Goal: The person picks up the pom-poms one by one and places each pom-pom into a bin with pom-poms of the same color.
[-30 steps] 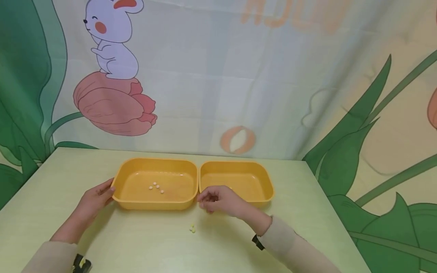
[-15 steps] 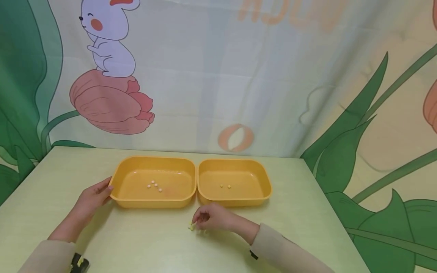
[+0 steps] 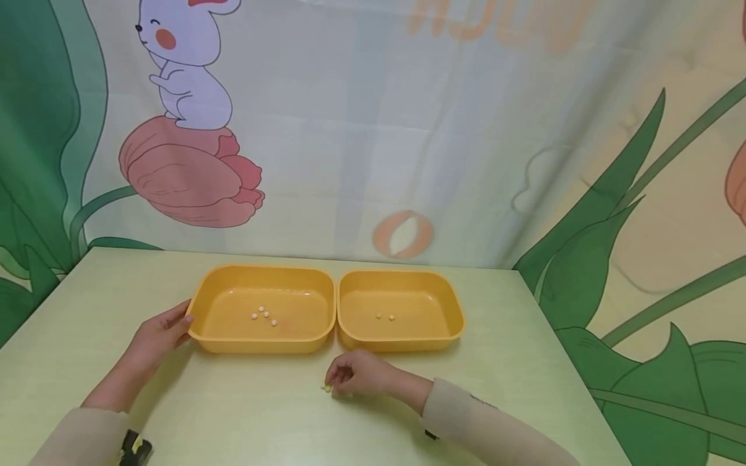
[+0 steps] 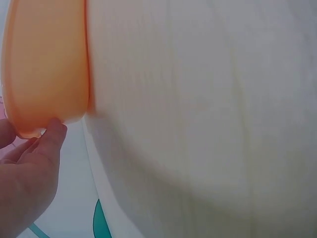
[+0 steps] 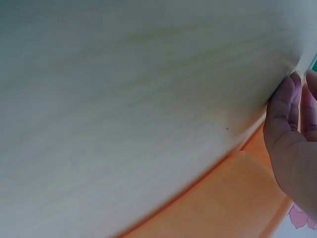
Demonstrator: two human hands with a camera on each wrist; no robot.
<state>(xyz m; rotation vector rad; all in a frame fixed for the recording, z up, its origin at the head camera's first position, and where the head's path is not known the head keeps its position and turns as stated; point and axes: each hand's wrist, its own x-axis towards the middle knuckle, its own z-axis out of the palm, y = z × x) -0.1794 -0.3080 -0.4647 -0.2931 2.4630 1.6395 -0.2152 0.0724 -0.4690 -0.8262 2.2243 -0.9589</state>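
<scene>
Yellow bead (image 3: 327, 388) on the table — right hand (image 3: 357, 376) fingers curled at it; left hand (image 3: 156, 334) fingers straight against the left tray (image 3: 198, 323).

right hand (image 3: 357, 375) fingers hiding yellow bead (image 3: 327, 388) grip

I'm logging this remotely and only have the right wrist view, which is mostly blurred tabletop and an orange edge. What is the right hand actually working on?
Observer: In the head view the right hand rests on the pale green table, its curled fingertips at a small yellow bead lying in front of the trays.
Operator: How many trays are there?
Observer: Two orange plastic trays side by side; the left tray has four small pale beads in it.
Operator: And the other one?
Observer: The right tray has two small yellow beads.
Operator: Where is the left hand?
Observer: The left hand touches the left tray's outer left edge, fingers fairly straight.
</scene>
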